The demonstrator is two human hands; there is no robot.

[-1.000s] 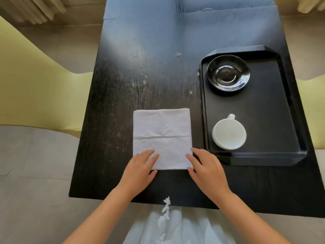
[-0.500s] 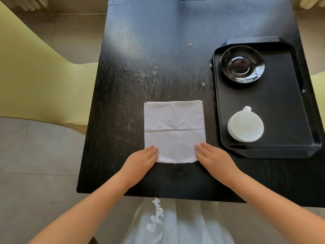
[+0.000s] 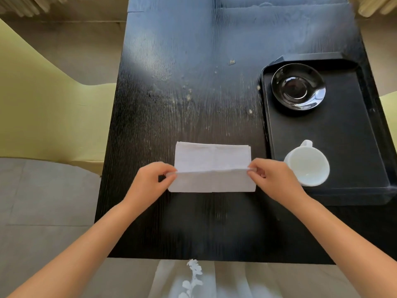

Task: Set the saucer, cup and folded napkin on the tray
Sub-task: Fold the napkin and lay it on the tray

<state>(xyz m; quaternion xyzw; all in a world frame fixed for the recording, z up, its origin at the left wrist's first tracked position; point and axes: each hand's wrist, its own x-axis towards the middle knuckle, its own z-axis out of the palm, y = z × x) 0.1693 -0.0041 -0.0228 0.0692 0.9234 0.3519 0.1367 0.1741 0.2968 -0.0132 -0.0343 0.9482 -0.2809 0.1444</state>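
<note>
1. The napkin is out on the dark surface, just left of the tray, not on it yet. The near edge is lifted and carried toward the far edge, so it looks mid-fold.

2. Left hand pinches the lifted edge at its left corner between thumb and fingers, and the right hand does the same at the right corner. Both are closed on cloth, nothing else in them.

3. Handling guess: super light, soft and floppy, with no stiffness at all. It'll sag in the middle if held only by the ends, and a sloppy lift could undo the fold. Corners are the right place to hold while folding; for carrying I'd grab along the folded edge or slide the fingers under the whole stack.

4. The saucer sits at the tray's far end and the white cup at the near end, mouth up, handle pointing away. They're well apart, so there's bare tray between them.

5. In the way: the cup is just beside the right hand, so a careless swing could knock it, plus the tray has a raised rim to clear. Otherwise nothing sits between napkin and tray.
</note>
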